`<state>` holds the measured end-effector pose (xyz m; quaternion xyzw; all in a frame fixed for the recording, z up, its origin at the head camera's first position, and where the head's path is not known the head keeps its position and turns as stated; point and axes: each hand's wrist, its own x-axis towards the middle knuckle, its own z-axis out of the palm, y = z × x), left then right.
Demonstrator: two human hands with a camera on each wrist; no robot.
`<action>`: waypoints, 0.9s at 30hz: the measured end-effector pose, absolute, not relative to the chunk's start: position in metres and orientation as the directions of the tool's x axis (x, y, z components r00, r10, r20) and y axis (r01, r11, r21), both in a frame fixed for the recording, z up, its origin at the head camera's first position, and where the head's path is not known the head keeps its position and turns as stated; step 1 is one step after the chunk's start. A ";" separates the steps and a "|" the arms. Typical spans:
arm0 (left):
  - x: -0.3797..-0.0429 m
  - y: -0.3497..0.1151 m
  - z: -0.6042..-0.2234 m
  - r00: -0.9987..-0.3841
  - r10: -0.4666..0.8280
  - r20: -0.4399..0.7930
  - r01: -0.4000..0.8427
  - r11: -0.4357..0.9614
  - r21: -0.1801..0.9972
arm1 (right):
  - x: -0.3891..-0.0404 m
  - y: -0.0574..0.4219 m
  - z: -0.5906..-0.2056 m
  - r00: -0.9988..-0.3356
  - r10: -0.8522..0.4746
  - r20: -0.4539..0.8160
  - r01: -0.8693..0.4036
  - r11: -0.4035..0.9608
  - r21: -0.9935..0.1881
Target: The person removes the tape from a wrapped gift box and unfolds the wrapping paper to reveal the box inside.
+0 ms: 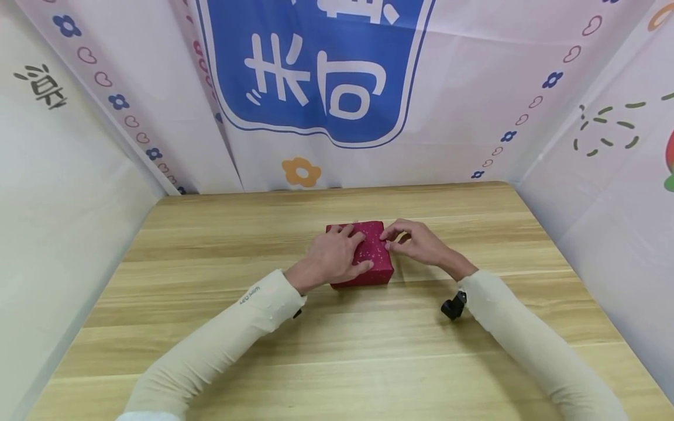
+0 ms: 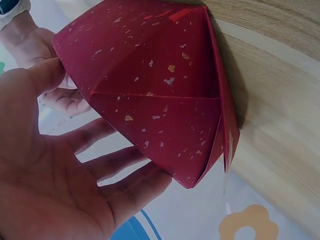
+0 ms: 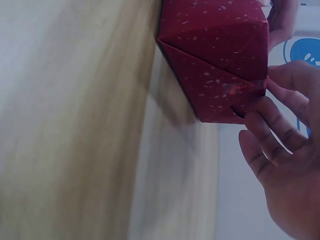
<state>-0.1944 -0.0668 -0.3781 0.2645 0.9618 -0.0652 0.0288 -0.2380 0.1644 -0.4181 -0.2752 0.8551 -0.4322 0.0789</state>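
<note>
A small box [image 1: 371, 248] wrapped in red paper with pale flecks sits mid-table. Across its top rests my left hand [image 1: 333, 255], fingers spread. In the left wrist view, creased paper flaps [image 2: 160, 120] stand out from one end of the box, with that hand's fingertips along their edge. My right hand [image 1: 416, 241] is at the box's right end with bent fingers. The right wrist view has its fingertips [image 3: 252, 120] on a folded end flap [image 3: 210, 82], beside a shiny strip like clear tape [image 3: 257, 85]. I cannot tell whether they pinch the flap or press it.
The wood-grain table [image 1: 337, 362] carries the box. Behind it hangs a white printed cloth [image 1: 447, 123] with a blue sign and an orange flower. Pale side walls [image 1: 68, 193] close in left and right. A black wrist camera [image 1: 454, 306] hangs under the right sleeve.
</note>
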 end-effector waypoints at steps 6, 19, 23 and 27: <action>-0.194 -0.067 -0.379 -0.858 0.507 -0.081 0.514 0.851 -0.109 | -0.238 0.164 -0.412 -0.804 -0.582 0.122 -0.470 0.496 -0.730; -0.195 -0.067 -0.381 -0.856 0.511 -0.081 0.517 0.847 -0.123 | -0.240 0.162 -0.406 -0.766 -0.639 0.074 -0.498 0.517 -0.696; -0.194 -0.067 -0.381 -0.854 0.515 -0.080 0.521 0.844 -0.130 | -0.240 0.162 -0.406 -0.771 -0.635 0.057 -0.475 0.512 -0.716; -0.195 -0.067 -0.381 -0.853 0.516 -0.082 0.523 0.842 -0.136 | -0.241 0.163 -0.409 -0.786 -0.616 0.058 -0.460 0.519 -0.720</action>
